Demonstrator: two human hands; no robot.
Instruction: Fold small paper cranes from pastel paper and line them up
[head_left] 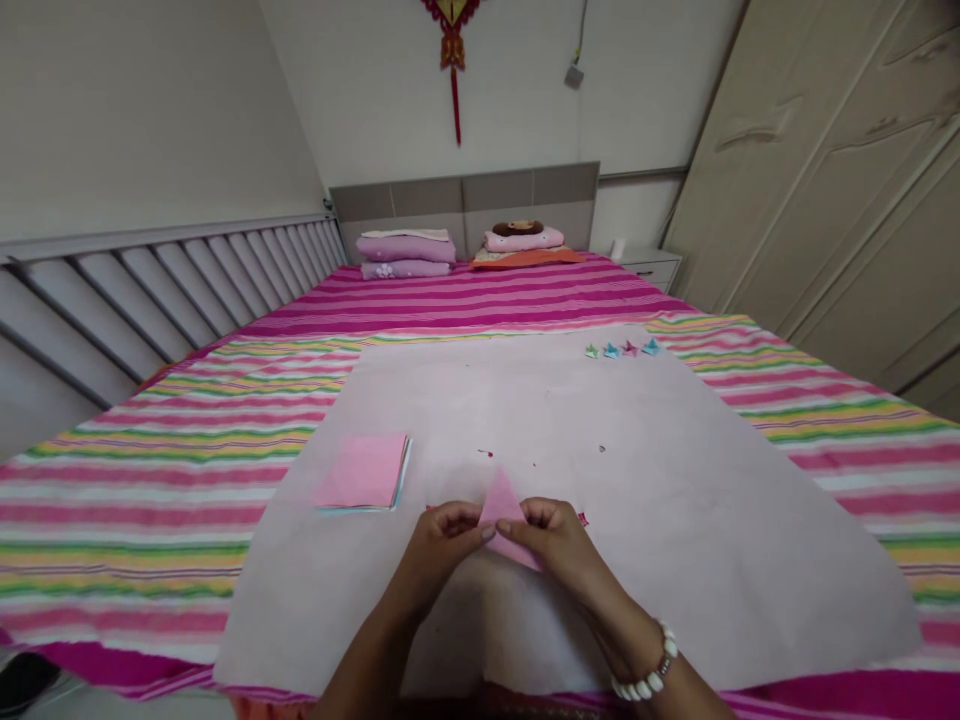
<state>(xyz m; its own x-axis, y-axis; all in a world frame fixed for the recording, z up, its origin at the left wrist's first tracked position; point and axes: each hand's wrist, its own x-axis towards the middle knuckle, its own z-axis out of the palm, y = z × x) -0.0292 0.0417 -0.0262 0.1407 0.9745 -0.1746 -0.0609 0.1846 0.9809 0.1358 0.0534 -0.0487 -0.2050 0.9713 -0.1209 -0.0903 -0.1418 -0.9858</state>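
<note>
Between my two hands is a pink sheet of origami paper (501, 500), folded to a point that faces away from me. My left hand (450, 535) pinches its left edge, thumb on top and fingers curled behind. From the right, my right hand (559, 540) grips the same paper with its thumb pressed on the face. A white beaded bracelet (646, 685) circles my right wrist. Left of my hands lies a stack of square paper (364, 472), pink on top with other colours showing at the edge.
A pale sheet (675, 520) covers the middle of the striped bed (135, 500). Several small folded paper pieces (630, 348) stand in a row at its far right. Tiny marks dot the sheet. Folded bedding (406, 248) sits by the headboard (420, 205); a slatted rail (187, 280) runs along the left.
</note>
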